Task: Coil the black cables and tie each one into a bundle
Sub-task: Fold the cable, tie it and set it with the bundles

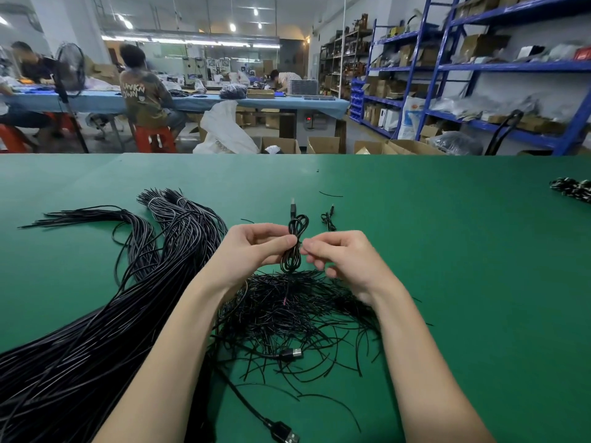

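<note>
Both grips, left hand (256,244) and right hand (339,257), pinch the coil (294,247) above the ties (287,314); bare green surface (479,266) lies at 3 o'clock.

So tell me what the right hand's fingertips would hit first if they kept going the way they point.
The right hand points left toward the coiled cable; it would probably meet that first, then the left hand just beyond.
</note>
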Tool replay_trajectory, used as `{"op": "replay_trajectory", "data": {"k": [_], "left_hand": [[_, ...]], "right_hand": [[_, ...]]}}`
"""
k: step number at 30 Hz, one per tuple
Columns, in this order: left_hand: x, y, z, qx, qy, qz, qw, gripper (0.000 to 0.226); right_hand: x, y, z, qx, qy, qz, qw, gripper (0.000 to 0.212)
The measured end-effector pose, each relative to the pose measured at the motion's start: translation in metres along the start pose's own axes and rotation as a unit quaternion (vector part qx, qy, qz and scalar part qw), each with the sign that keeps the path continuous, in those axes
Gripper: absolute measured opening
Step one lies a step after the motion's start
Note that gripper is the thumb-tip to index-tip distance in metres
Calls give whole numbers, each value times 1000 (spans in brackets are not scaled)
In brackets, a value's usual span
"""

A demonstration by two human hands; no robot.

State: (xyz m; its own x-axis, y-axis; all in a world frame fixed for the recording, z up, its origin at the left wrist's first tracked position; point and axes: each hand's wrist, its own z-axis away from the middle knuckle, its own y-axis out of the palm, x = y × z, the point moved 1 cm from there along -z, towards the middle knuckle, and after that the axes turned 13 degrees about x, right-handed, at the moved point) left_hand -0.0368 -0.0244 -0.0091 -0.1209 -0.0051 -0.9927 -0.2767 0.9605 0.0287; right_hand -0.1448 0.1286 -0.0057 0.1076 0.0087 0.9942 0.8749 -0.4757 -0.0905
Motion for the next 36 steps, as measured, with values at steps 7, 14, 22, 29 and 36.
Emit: {"op": "replay_trajectory", "data": {"k": [7, 14, 22, 29, 36], "left_hand": [[1, -2, 1, 29, -40, 91, 995, 46], [2, 2, 0, 40, -92, 114, 988, 39], [2, 5, 4, 78, -157, 187, 967, 13], [3, 6, 4, 93, -150, 233, 956, 14], [3, 6, 0, 28, 10, 116, 993, 30]], "right_hand": [[4, -6, 9, 38, 20, -24, 999, 10], [11, -12, 12, -31, -122, 302, 945, 22], [10, -13, 14, -25, -157, 295, 942, 15], [7, -4, 7, -59, -193, 242, 949, 8], [-15, 15, -6, -122, -105, -101, 982, 16]]}}
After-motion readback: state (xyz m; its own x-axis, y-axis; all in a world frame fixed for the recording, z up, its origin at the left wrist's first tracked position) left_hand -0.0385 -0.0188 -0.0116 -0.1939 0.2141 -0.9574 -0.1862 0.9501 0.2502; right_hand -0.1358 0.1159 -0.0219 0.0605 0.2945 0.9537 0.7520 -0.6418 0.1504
